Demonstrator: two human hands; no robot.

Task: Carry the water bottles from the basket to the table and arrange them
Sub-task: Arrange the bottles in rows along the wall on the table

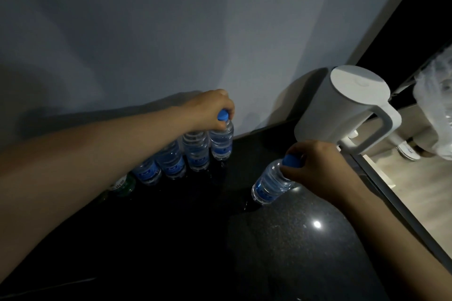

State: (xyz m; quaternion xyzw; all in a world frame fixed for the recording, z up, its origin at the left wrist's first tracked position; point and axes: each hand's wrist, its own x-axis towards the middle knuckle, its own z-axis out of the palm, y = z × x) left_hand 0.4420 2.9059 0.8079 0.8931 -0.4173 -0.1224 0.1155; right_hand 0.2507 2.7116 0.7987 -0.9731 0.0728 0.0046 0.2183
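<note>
Fingers [230, 115] of left hand [211, 110] and right hand [318, 170] pinch caps [222, 115] (tight row), so a nudge could topple bottles [171, 162].

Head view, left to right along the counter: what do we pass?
Green bottle → three blue-labelled bottles → end bottle, gripped at the cap by the left hand → separate bottle, gripped by the right hand → white kettle.

- It looks like the drinks corner of a hotel room or a home; which of the two cannot be told.
- A polished dark stone counter [293, 239] runs along a plain pale wall [146, 32].
- A white electric kettle [342, 110] sits on the counter.
- Small matching water bottles [195, 151] stand in a row.
- A pale wood floor [415, 190] lies beside the counter.
</note>
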